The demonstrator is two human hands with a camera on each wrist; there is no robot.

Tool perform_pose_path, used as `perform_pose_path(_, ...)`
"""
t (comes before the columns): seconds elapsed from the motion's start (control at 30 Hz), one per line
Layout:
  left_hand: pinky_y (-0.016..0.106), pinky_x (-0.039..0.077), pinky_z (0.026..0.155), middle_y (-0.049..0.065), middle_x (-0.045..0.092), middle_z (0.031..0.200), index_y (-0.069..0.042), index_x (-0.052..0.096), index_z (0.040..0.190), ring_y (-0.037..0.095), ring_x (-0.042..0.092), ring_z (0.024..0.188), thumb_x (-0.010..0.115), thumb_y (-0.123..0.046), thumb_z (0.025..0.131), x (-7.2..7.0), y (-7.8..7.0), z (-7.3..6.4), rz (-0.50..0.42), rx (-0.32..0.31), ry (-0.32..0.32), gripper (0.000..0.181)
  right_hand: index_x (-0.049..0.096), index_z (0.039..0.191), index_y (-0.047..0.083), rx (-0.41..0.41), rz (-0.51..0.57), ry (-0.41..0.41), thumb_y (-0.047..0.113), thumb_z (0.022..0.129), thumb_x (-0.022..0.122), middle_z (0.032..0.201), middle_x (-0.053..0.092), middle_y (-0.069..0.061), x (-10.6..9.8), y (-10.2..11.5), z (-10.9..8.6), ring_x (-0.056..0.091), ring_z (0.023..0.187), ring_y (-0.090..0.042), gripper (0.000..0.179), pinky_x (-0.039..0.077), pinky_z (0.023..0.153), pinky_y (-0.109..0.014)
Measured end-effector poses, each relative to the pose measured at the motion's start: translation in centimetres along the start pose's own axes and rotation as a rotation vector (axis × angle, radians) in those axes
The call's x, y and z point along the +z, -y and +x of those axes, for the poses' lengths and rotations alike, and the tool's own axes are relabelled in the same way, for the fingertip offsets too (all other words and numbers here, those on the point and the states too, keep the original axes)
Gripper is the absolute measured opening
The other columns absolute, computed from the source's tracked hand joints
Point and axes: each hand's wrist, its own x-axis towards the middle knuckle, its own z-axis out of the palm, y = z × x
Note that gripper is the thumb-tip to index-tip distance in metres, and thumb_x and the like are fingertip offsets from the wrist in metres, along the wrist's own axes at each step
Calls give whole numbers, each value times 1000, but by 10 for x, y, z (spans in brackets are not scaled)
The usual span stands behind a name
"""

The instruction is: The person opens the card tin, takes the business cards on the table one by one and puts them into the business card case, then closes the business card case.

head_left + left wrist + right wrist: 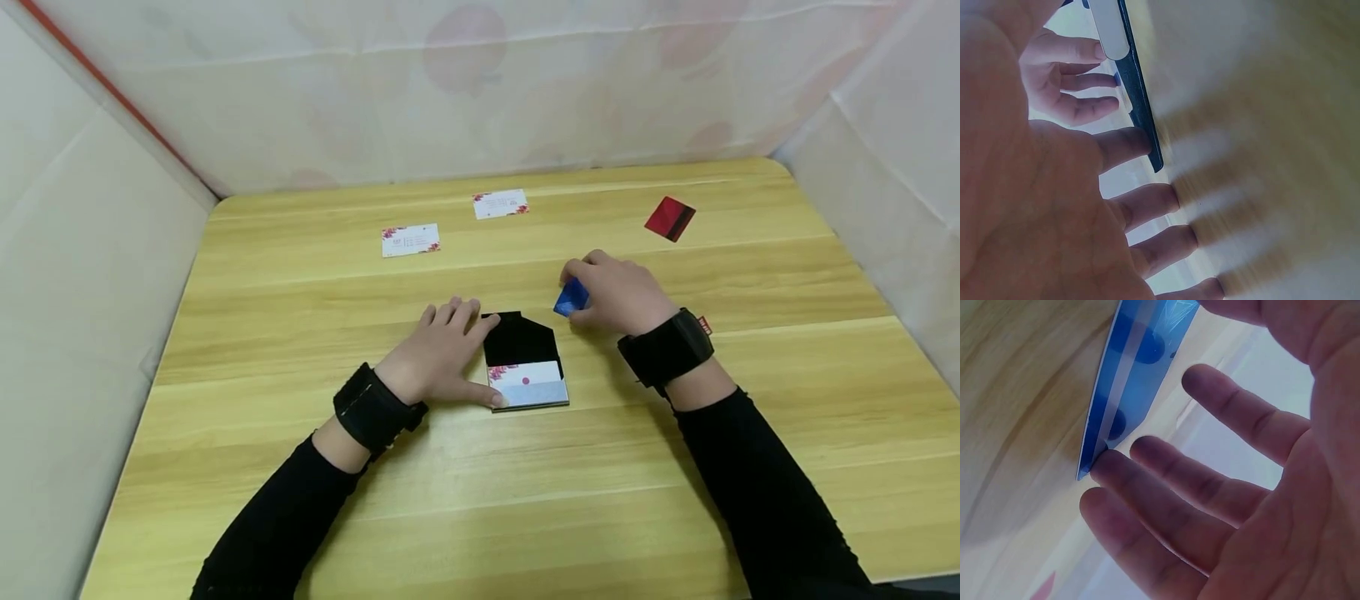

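My left hand [435,358] lies with fingers spread beside a black card holder [517,342]. Its thumb rests on the holder's near left corner and its index finger touches the raised-back flap; the other fingertips are on the table. A white card with pink flowers [536,372] sits in the holder's pocket. To the right, my right hand [622,292] holds a small blue card [572,297] between thumb and fingers at opposite edges. The right wrist view shows the blue card [1129,369] slanted, one fingertip against its end.
Two white floral cards [410,241] [501,204] lie farther back on the wooden table [420,517]. A red card with a dark stripe [670,219] lies at the back right. Pale cloth walls [337,100] enclose the table's back and sides.
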Motion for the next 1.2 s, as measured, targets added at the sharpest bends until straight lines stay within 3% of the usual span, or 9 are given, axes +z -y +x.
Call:
perform_pose_path(0.2, 63, 18, 118, 18, 21, 162, -18, 23, 160, 42, 15, 150, 62, -84, 73, -1, 1, 0, -3, -8, 10, 116, 59, 123, 16, -16, -15, -17, 28, 80, 80, 122, 61, -15, 4, 1, 4, 62, 92, -33, 50, 53, 83, -51)
perform_pose_path(0.43, 63, 19, 117, 18, 22, 162, -18, 23, 160, 42, 16, 150, 61, -84, 73, 2, 1, 0, -13, -13, 10, 116, 58, 114, 13, -70, -47, -41, 26, 80, 74, 97, 67, -9, 7, 1, 7, 60, 77, -25, 40, 52, 70, -42)
perform_pose_path(0.67, 63, 18, 118, 17, 22, 161, -19, 23, 160, 42, 16, 150, 61, -84, 73, -1, 1, 3, -7, -10, 8, 116, 54, 115, 11, -45, -29, -51, 26, 86, 60, 79, 61, -6, 4, -2, 10, 53, 64, -23, 33, 41, 57, -34)
perform_pose_path(0.97, 63, 19, 117, 18, 21, 162, -18, 22, 160, 42, 15, 150, 61, -84, 72, 2, 0, 1, -3, -12, 16, 117, 46, 132, 12, -79, -9, -120, 18, 98, 37, 59, 47, -4, 2, -3, 7, 41, 51, -21, 36, 34, 53, -34)
perform_pose_path(1.2, 63, 19, 117, 18, 21, 161, -18, 23, 160, 42, 15, 150, 61, -83, 73, -2, 0, 2, -7, -8, 0, 115, 32, 151, 14, -99, -43, -223, 10, 100, 41, 52, 38, -4, -7, -7, 4, 31, 43, -18, 51, 28, 42, -31)
